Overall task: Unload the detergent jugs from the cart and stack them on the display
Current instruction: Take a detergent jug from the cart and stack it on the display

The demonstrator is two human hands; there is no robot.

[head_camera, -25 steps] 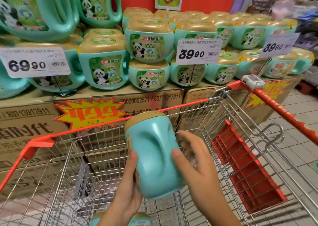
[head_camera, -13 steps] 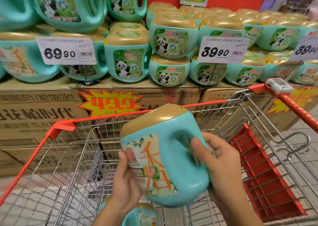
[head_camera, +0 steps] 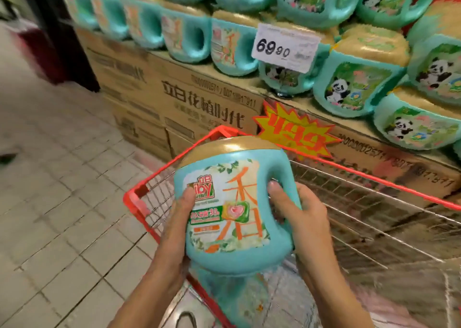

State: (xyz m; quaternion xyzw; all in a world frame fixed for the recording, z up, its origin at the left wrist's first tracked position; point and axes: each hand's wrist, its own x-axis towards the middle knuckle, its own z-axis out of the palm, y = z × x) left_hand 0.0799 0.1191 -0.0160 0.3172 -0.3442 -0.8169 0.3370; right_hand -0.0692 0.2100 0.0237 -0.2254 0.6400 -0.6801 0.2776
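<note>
I hold a teal detergent jug (head_camera: 232, 210) with a gold cap upright over the left front corner of the red wire cart (head_camera: 374, 217), its label facing me. My left hand (head_camera: 178, 225) presses its left side, thumb on the label. My right hand (head_camera: 299, 217) grips the handle on its right side. The display (head_camera: 224, 43) of matching jugs stands behind and above, on cardboard boxes.
Stacked cardboard boxes (head_camera: 194, 103) form the display base. A 69.90 price tag (head_camera: 284, 46) and a yellow starburst sign (head_camera: 294, 130) stick out at the front. Tiled floor (head_camera: 62, 203) lies to the left. A dark pillar (head_camera: 64, 33) stands at far left.
The view has swung left along the display. The jug has turned so its label faces me and stays raised above the cart in both hands.
</note>
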